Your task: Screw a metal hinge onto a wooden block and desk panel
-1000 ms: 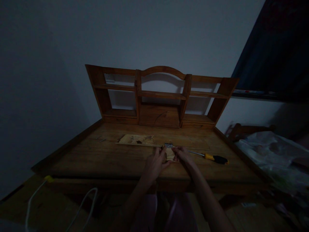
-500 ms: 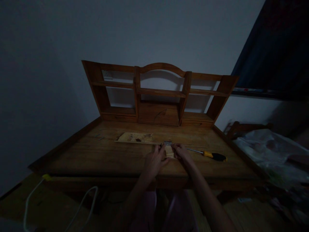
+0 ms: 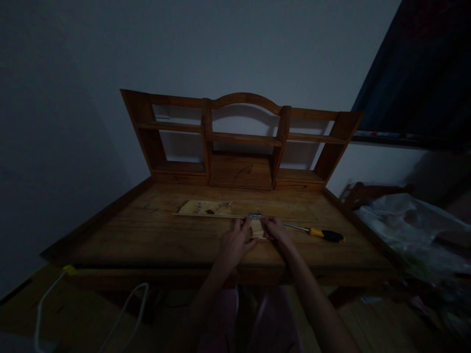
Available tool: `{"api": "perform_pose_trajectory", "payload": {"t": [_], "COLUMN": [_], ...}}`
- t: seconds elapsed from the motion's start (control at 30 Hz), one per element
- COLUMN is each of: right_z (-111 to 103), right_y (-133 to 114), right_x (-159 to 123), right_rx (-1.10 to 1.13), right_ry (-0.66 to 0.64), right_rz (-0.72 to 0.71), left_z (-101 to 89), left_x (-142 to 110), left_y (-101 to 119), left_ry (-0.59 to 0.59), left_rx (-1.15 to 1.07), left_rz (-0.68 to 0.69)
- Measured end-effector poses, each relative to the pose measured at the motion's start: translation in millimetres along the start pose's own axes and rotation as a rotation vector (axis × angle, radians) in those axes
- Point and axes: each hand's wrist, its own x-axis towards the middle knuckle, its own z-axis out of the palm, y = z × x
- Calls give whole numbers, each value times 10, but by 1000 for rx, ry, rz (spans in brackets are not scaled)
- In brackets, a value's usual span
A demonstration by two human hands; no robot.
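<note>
Both the left hand (image 3: 234, 240) and right hand (image 3: 278, 231) grasp a wood block (image 3: 258, 229) by its sides, on or just above the counter (image 3: 158, 245). At the block's far edge sits a metal hinge (image 3: 254, 215), which could skew if finger pressure were uneven. Right of the block, a screwdriver (image 3: 327, 235) could roll if bumped; left of the block lies a splintered board (image 3: 200, 208).

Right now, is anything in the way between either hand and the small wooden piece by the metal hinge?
Nothing visible: the left hand holds the left side of the small wooden piece, the right hand its right. The screwdriver lies right of the right hand, not between.
</note>
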Motion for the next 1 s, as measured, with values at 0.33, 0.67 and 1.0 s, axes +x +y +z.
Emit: {"api": "perform_pose_trajectory", "payload": {"t": [0.33, 0.67, 1.0], "right_z": [3, 26, 35], "right_y": [67, 25, 4], "right_x": [63, 19, -6], "right_rx": [13, 18, -12], "right_ry": [2, 13, 24], "right_rz": [32, 43, 30], "left_z": [-17, 6, 8], "left_x": [6, 8, 7], "left_y": [18, -15, -19], "left_ry": [-11, -3, 11], "left_rx": [-23, 77, 64], "left_rz": [-2, 33, 33]}}
